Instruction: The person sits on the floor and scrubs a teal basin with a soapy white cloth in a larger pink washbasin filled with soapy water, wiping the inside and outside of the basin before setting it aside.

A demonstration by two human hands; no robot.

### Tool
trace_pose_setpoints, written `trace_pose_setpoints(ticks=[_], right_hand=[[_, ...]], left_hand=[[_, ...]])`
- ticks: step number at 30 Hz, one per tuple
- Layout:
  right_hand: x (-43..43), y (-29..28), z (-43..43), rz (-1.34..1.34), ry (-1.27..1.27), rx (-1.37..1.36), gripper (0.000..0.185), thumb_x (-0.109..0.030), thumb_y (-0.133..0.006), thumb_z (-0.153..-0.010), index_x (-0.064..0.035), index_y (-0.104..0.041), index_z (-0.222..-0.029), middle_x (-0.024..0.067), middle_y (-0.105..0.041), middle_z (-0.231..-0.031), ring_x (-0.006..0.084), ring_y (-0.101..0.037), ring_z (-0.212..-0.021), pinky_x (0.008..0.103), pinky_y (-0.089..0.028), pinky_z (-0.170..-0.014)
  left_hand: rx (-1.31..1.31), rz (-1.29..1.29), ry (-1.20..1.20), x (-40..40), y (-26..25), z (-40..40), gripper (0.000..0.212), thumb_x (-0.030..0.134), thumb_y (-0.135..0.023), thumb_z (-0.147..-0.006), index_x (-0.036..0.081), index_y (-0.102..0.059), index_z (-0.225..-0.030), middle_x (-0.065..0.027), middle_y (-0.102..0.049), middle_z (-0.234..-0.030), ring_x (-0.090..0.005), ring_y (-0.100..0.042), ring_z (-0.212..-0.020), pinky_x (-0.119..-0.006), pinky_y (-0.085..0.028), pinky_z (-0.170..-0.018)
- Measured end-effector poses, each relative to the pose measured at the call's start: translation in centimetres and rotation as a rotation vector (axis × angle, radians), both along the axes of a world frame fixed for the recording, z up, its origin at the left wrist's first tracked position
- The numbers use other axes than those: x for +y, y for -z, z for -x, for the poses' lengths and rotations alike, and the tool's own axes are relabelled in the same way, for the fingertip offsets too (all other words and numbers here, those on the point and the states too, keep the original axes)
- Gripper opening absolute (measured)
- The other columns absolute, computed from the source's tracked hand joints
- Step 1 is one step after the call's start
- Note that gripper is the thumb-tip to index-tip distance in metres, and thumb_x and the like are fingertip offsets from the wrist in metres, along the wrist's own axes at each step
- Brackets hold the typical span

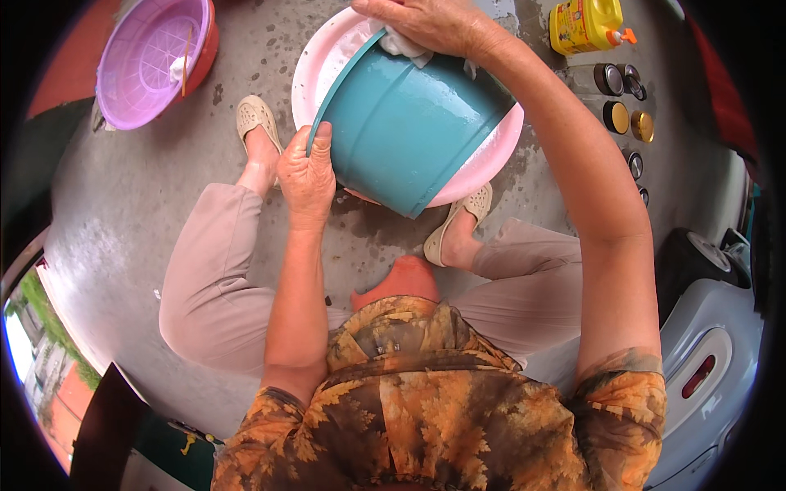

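A teal plastic bucket (399,129) lies tilted on its side over a pink basin (306,77) on the floor. My left hand (309,181) grips the bucket's rim, its thumb on the outer wall. Under my right hand (430,24) a wet white cloth (402,48) is bunched against the upper side of the bucket, near the rim. The fingers of that hand are partly cut off by the top of the view. Whitish suds or water show inside the basin, whose far part is hidden by the bucket and my right arm.
A purple plastic basket (116,67) sits in a red basin (207,58) at upper left. At upper right are a yellow detergent jug (577,27) and several jars with round lids (616,116). A grey-blue vehicle (706,344) borders the right side. Wet patches mark the concrete floor (258,55).
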State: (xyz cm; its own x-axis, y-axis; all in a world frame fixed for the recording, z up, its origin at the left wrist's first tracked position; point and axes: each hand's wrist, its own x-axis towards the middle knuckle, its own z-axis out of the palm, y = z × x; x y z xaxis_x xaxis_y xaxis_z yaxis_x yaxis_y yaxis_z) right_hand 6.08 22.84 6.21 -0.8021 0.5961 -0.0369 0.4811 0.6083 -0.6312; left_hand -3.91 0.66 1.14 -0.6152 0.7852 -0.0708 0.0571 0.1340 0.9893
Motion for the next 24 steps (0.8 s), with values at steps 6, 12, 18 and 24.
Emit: trace_pose_setpoints(ticks=[6, 12, 18, 24], right_hand=[[3.9, 9.8, -8.2, 0.606, 0.395, 0.298, 0.051, -0.049, -0.035, -0.090, -0.0091, -0.054, -0.115, 0.0149, -0.062, -0.098, 0.0283, -0.061, -0.088, 0.0352, -0.047, -0.079], [-0.7, 13.9, -11.0, 1.095, 0.310, 1.122, 0.054, -0.035, -0.047, -0.091, -0.0026, -0.037, -0.133, 0.0116, -0.048, -0.126, 0.0178, -0.049, -0.111, 0.0282, -0.037, -0.096], [-2.5, 13.0, -12.4, 1.204, 0.761, 0.885, 0.067, -0.052, -0.053, -0.084, -0.0017, -0.044, -0.127, 0.0106, -0.055, -0.115, 0.0171, -0.054, -0.101, 0.0284, -0.046, -0.086], [-2.7, 5.0, -14.9, 1.221, 0.906, 0.721, 0.056, -0.055, -0.058, -0.080, -0.0030, -0.060, -0.101, 0.0082, -0.063, -0.084, 0.0163, -0.059, -0.073, 0.0273, -0.048, -0.072]], left_hand=[[0.031, -0.100, -0.038, -1.2, -0.4, 1.4, 0.034, 0.029, -0.056, -0.090, -0.004, -0.062, -0.088, 0.0043, -0.052, -0.073, -0.0038, -0.041, -0.067, -0.017, -0.035, -0.059], [-0.297, -0.149, -0.143, -0.7, 1.3, 2.3, 0.044, 0.038, -0.050, -0.091, -0.004, -0.051, -0.107, -0.0084, -0.060, -0.097, -0.0154, -0.058, -0.082, -0.029, -0.051, -0.074], [-0.529, -0.034, -0.177, 0.0, 1.1, 1.4, 0.045, 0.040, -0.046, -0.093, -0.001, -0.052, -0.108, -0.0079, -0.060, -0.098, -0.0153, -0.057, -0.085, -0.028, -0.048, -0.075], [-0.497, 0.124, -0.149, 0.7, 3.5, 0.7, 0.052, 0.040, -0.045, -0.093, 0.001, -0.036, -0.125, -0.0096, -0.051, -0.114, -0.0179, -0.053, -0.097, -0.030, -0.046, -0.078]])
